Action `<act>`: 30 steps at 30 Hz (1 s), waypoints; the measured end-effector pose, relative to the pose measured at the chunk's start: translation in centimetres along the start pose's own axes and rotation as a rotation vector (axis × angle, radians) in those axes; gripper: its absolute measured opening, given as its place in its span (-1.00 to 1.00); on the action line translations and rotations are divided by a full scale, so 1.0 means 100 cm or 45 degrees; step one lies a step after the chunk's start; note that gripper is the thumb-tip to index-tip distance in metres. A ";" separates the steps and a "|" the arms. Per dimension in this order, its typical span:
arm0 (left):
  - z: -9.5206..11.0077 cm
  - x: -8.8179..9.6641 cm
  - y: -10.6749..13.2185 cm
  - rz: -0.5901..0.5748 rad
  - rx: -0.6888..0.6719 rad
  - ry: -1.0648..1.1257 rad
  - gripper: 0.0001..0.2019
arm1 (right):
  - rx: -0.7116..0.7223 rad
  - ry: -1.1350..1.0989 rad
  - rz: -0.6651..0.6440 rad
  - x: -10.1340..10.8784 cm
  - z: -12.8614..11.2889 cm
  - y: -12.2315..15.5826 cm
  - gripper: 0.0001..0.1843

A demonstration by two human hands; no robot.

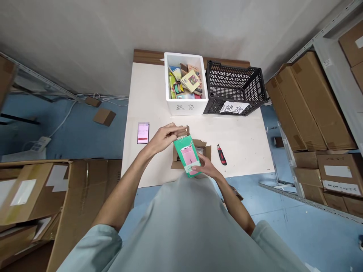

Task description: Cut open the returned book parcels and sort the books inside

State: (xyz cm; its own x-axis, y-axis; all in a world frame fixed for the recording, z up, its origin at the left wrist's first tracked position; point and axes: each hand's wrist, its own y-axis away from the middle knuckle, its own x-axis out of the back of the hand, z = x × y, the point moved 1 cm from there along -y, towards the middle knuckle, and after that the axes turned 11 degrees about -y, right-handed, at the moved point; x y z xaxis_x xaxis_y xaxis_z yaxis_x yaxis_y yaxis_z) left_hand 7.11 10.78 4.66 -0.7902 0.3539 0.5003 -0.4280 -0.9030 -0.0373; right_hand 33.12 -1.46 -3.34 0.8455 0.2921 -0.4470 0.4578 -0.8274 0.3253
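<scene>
A green box [181, 145] printed with a pink appliance-like picture is tilted in front of my chest. My right hand [206, 167] is closed around its lower right side, thumb across the front. At the upper end, my left hand [164, 139] grips the raised cardboard flap, its fingers bent over the box's top. What lies inside the green box is hidden. Beneath it on the table sits an opened brown carton [207, 151], flaps spread and mostly covered by the green box. A red and black box cutter [222, 155] lies to the right of the carton.
A phone [143, 133] with a lit screen lies on the white table [153, 102] at left. At the back stand a white foam bin [185, 107] of small books and a black plastic crate [235, 90]. Brown cartons [309, 102] fill the right shelf; more cartons [36, 192] stand at left.
</scene>
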 end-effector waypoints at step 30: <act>-0.032 0.025 -0.019 -0.284 0.416 0.212 -0.38 | -0.210 0.072 -0.037 0.081 0.002 0.029 -0.16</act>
State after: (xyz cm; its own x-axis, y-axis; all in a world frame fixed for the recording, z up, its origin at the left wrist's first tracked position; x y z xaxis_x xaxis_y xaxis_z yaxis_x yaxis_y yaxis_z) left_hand 4.58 14.17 3.25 -0.7656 0.5594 0.3176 -0.4561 -0.8202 0.3453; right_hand 41.28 -1.57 -6.18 0.8431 0.3452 -0.4124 0.5174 -0.7297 0.4469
